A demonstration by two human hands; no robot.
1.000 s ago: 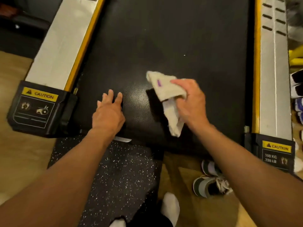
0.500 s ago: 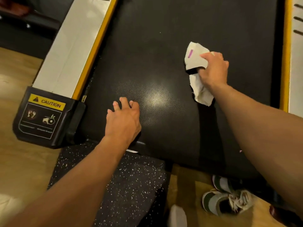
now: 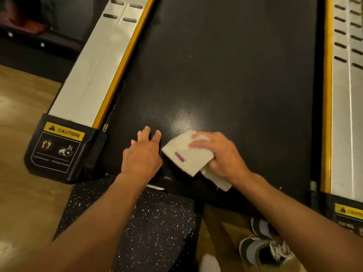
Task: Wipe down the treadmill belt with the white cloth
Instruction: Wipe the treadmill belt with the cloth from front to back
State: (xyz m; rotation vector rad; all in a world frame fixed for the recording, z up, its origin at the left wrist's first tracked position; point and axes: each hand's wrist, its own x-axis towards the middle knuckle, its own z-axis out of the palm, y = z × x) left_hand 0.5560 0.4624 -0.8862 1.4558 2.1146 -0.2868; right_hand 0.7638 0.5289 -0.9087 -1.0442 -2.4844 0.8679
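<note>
— Where's the white cloth [image 3: 187, 154] right now?

— Down at the near end of the treadmill belt [image 3: 225, 65], folded into a rough pad with a short purple mark on its top face. The right hand [image 3: 220, 156] has it: fingers [image 3: 198, 143] curled over the far edge, palm over the right side, and a loose tail of cloth hanging out under the wrist toward the belt's rear edge. The hand is a bit blurred.

— So it's gripping, not just resting on it?

— Gripping, as far as I can see. The fingers are bent around the cloth, closed on it. Whether the underside is pressed fully flat on the belt, I can't tell from here.

— And the other hand?

— The left hand [image 3: 142, 156] is palm down on the belt just beside the cloth, nearly touching its left corner. Its fingers are stretched forward, slightly apart, holding nothing, only bearing on the black surface.

— What's around them?

— A grey side rail [image 3: 94, 75] with a yellow strip runs along the left of the belt, ending in a black end cap [image 3: 62, 148] with a yellow CAUTION label. A matching rail [image 3: 345, 114] is on the right. Behind the belt there's a speckled black floor mat [image 3: 149, 228] on the wooden floor [image 3: 19, 173], and a pair of sneakers [image 3: 261, 246] lies near the right forearm. There's a bright patch of glare on the belt just ahead of both hands.
</note>
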